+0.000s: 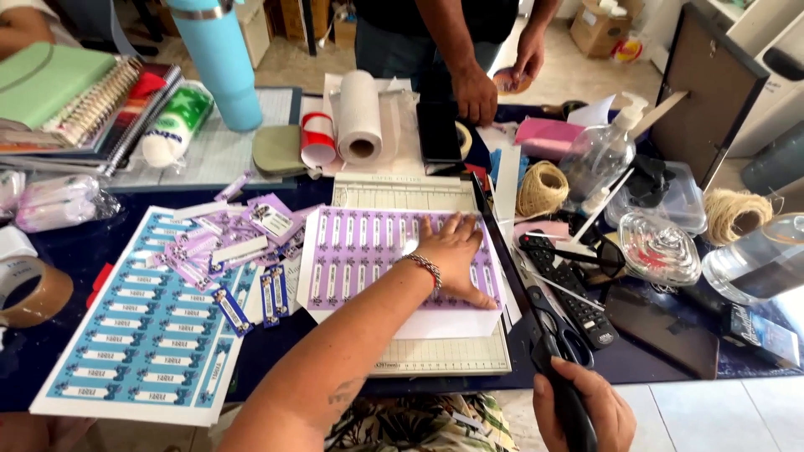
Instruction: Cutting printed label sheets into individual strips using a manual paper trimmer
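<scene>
A blue label sheet (146,322) lies well left of the left hand (452,255), with cut labels (230,247) between them. That hand presses flat, fingers spread, on the purple sheet (368,259) on the cutter (444,356). Just right, the right hand (586,410) is closed around the blade handle (563,393), scissors (557,331) beside it.

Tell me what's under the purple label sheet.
The purple label sheet lies on a white stack on the paper cutter, pressed flat by the left hand. The cutter's grid beneath is covered.
</scene>
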